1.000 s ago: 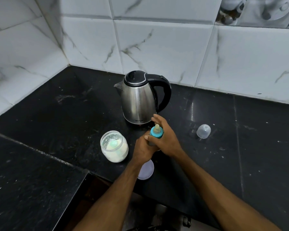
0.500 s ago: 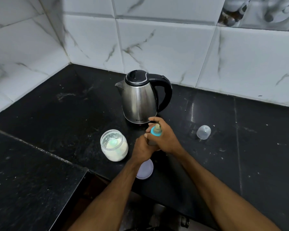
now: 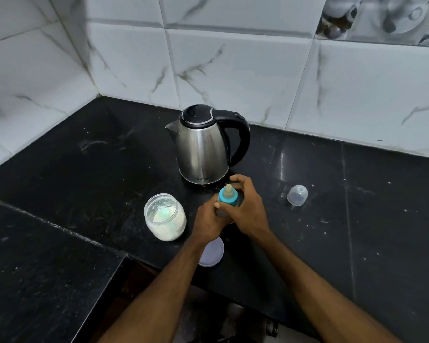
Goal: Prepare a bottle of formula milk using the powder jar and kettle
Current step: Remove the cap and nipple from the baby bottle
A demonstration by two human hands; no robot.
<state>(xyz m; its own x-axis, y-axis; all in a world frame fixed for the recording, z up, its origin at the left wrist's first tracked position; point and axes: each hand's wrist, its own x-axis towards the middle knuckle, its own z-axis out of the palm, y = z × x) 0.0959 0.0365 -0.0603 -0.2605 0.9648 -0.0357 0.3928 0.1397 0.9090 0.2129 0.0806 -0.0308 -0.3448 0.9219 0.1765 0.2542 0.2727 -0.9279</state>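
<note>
Bottle (image 3: 227,197) upright on desk (image 3: 357,219) before kettle (image 3: 203,149), body clasped in left hand (image 3: 208,221), right hand (image 3: 249,209) clenched round its teal collar; open jar (image 3: 165,217) just left.

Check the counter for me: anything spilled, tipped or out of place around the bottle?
No spill shows. The clear bottle cap lies tipped on its side, right of the kettle. The powder jar stands open, its lid at the counter edge under the left wrist. Both hands grip the bottle upright.
</note>
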